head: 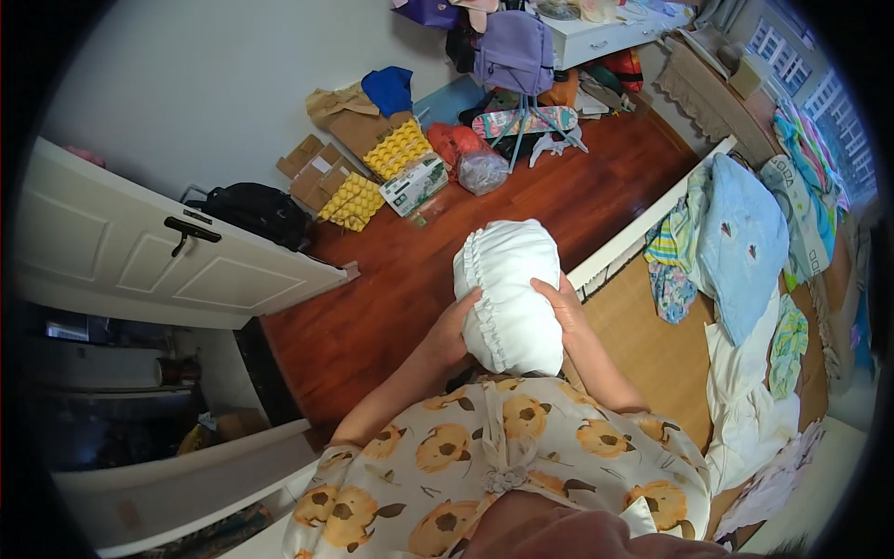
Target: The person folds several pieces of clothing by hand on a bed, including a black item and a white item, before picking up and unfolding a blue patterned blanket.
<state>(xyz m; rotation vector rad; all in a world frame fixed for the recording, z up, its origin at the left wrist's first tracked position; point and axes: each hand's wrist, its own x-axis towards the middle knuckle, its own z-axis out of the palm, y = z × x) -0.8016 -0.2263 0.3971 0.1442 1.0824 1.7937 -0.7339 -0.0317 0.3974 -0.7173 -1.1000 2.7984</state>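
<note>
Both hands grip a plump white fabric bundle (pixel 513 300), held in front of my torso above the wooden floor. It looks like a folded pillow or rolled cloth, with a gathered ruffle running down its left part. My left hand (pixel 457 325) presses on its left side, thumb lying near the ruffle. On the opposite side my right hand (pixel 562 307) clasps it with the thumb on top. The fingers underneath are hidden by the bundle.
To the right, a bed (pixel 628 325) carries a light blue pillow (pixel 747 237) and rumpled white cloth (pixel 751 405). A white door (pixel 188 244) stands at left. Cardboard boxes (pixel 318 175), yellow egg trays (pixel 394 150) and a chair with a purple backpack (pixel 515 56) line the wall.
</note>
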